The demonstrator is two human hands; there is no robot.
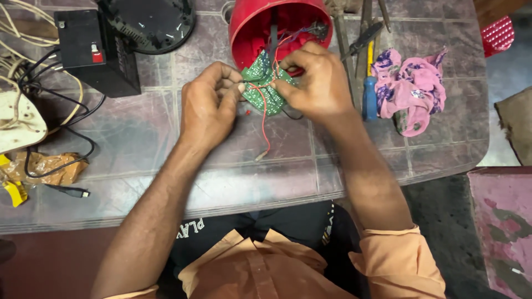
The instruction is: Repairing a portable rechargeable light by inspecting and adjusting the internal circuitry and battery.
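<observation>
Head view: tiled desk (138,138) below, red shell (280,27) lying open near its far edge, black box (97,52) at left, pink cloth (413,88) at right. Green circuit board (263,88) just before the shell, pinched by left hand (208,105) and right hand (313,83), fingers closed on board and red wires (265,119).

Bare table (138,133) opens left of my left hand (210,105); red shell (277,27) blocks ahead, screwdriver (369,88) and cloth (413,88) crowd right.
</observation>
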